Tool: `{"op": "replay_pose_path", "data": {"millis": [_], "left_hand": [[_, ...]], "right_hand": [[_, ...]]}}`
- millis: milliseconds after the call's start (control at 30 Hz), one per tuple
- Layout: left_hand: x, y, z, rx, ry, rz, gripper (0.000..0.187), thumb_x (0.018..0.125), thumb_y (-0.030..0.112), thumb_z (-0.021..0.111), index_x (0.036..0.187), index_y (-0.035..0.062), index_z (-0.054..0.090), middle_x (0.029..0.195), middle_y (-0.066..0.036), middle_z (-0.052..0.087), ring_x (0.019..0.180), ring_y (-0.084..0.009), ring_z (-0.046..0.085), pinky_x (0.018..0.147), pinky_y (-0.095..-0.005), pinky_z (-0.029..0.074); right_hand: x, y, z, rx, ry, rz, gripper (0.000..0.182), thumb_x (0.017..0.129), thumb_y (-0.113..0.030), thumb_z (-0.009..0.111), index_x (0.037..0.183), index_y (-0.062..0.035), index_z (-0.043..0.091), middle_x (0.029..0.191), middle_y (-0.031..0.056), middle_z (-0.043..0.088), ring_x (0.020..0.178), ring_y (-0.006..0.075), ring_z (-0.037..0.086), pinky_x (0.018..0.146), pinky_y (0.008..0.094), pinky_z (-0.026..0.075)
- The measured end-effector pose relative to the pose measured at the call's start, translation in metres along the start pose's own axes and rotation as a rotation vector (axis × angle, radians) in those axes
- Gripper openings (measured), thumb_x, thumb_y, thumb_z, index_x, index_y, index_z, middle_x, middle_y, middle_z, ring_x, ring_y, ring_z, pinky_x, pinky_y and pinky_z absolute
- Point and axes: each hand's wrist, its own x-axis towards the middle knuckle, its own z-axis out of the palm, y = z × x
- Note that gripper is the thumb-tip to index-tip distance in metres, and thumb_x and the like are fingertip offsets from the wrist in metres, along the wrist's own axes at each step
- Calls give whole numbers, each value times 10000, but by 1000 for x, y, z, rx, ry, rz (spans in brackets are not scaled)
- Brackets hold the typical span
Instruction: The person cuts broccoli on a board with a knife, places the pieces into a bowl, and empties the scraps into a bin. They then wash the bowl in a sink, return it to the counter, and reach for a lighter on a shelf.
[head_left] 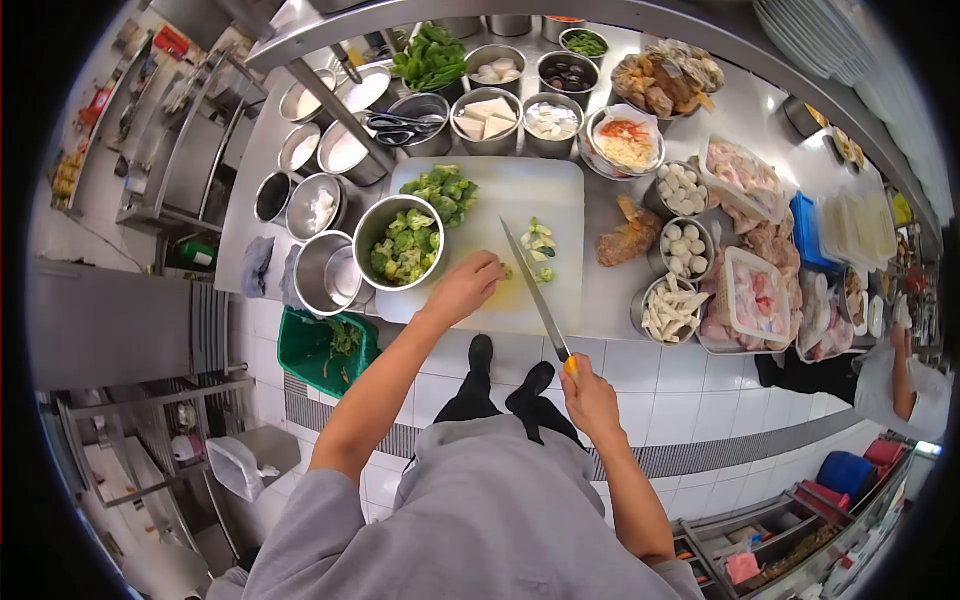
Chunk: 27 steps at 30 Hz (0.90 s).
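Note:
My right hand (592,403) is wrapped around the yellow handle of a long kitchen knife (541,305), its blade lying across the white cutting board (553,190). Left of the blade, my left hand (467,288) has its fingers curled together, with a small piece of broccoli (507,271) at the fingertips. Cut pale-green stem pieces (538,240) lie on the board right of the blade. A steel pot of broccoli florets (402,245) stands on the board's left side, beside a pile of broccoli (443,192).
Steel containers, one with tofu (486,117), line the board's far and left sides. At right are pots of white balls (685,248), a brown chunk (628,238) and a basket of raw meat (757,297). A green bin (318,352) stands below left. Another person's arm (901,375) shows far right.

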Motion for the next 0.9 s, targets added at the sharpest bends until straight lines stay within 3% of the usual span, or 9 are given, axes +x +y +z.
{"op": "replay_pose_path", "data": {"millis": [167,367,567,633,767,900], "left_hand": [[-2,11,-9,64,129,78,174,781,9,673,942,59,632,1042,-90,604,945,-291,631,749,-389,536],[25,26,-48,195,299,235,237,729,-36,728,916,63,620,1010,-94,604,865,-271,634,696,-354,538],[15,8,-23,167,31,186,218,742,-8,684,940,63,625,1036,-100,596,947,-298,614,775,-389,528],[14,-4,-10,198,-232,87,144,788,30,591,927,52,619,1105,-105,602,1014,-302,588,819,-398,517],[20,-24,11,176,-261,137,147,772,33,600,916,41,625,1064,-102,617,982,-316,595,820,-421,518],[16,-31,17,12,-106,68,142,785,17,674,925,39,676,1052,-101,679,950,-315,655,808,-406,547]], "right_hand": [[1,1,6,15,-24,23,323,987,-266,527,1228,-74,429,829,240,674,769,461,647,689,547,496],[5,6,6,21,3,-29,345,982,-273,554,1241,-88,421,801,232,669,756,474,636,669,552,487],[7,5,0,17,-23,-17,355,979,-273,559,1255,-91,431,812,240,668,767,481,634,673,548,485],[8,2,0,24,-27,-4,355,977,-270,561,1257,-91,435,815,246,667,771,484,634,673,547,482],[2,-5,-3,42,-13,17,352,975,-264,566,1257,-91,447,820,258,665,780,489,633,673,548,475],[-6,-7,-6,42,-20,57,357,975,-261,565,1261,-83,449,816,253,666,776,482,637,674,544,483]]}}
